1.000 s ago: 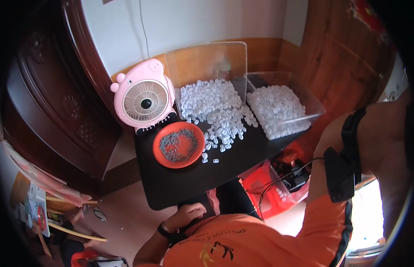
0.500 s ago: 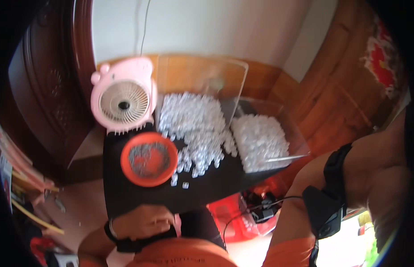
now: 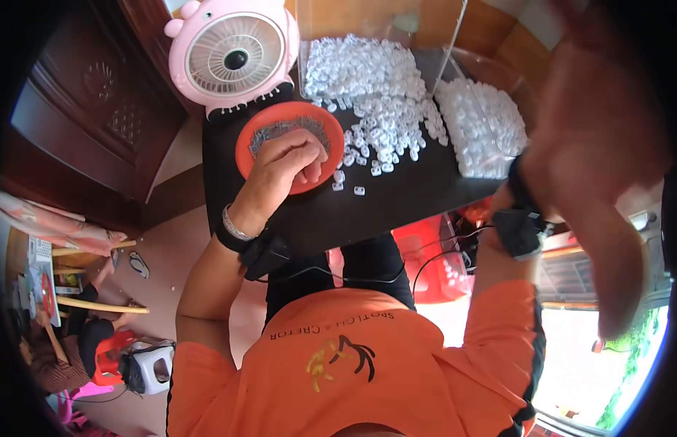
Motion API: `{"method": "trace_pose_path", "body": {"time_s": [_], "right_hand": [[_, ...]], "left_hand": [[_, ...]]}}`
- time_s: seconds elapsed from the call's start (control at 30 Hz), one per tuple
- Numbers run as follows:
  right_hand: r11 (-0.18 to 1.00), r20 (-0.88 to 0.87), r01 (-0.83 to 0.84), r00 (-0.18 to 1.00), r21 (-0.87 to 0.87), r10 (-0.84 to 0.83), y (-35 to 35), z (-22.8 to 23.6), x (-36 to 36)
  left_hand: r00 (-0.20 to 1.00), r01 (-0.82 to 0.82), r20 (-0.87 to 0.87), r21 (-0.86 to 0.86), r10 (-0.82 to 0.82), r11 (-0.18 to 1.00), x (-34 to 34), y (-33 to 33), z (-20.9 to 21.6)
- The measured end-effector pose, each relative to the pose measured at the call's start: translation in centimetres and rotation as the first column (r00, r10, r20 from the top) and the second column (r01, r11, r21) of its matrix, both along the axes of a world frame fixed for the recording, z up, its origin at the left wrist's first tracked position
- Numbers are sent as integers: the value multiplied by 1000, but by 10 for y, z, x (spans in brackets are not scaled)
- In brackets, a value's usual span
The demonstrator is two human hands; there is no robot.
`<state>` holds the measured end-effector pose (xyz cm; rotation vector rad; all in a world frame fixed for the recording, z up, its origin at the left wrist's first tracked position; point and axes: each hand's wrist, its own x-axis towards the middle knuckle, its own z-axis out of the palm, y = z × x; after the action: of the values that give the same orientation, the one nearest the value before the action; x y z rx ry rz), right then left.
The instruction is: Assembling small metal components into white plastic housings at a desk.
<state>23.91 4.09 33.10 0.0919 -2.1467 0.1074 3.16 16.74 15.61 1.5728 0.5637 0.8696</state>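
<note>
Plate (image 3: 246, 151) with grey bits (image 3: 271, 130) beneath curled left hand (image 3: 289, 162); right hand (image 3: 604, 138) apart; grips unclear.

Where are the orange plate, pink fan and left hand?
Orange plate (image 3: 336, 148): head view, right rim.
Pink fan (image 3: 236, 60): head view, dark central hub.
Left hand (image 3: 279, 166): head view, middle of the hand.
</note>
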Motion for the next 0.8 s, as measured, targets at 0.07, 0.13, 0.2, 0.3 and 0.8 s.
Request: {"method": "trace_pose_path", "body": {"time_s": [0.07, 0.13, 0.2, 0.3, 0.8], "right_hand": [[895, -186, 350, 894, -277, -407, 55, -36, 22], [775, -52, 419, 865, -473, -499, 109, -75, 13], [552, 94, 525, 774, -648, -626, 164, -128, 16], [382, 327, 825, 528, -416, -783, 203, -186, 11], [442, 675, 873, 201, 205, -710, 219, -230, 18]], "left_hand": [[999, 3, 47, -38, -1, 999, 4, 12, -11], [978, -188, 80, -48, 192, 981, -10, 15, -24], [946, -313, 110, 45, 306, 949, -9, 21, -37], [917, -396, 40, 193, 396, 898, -12, 21, -48], [923, 105, -335, 696, 191, 710, 6, 16, -62]]}}
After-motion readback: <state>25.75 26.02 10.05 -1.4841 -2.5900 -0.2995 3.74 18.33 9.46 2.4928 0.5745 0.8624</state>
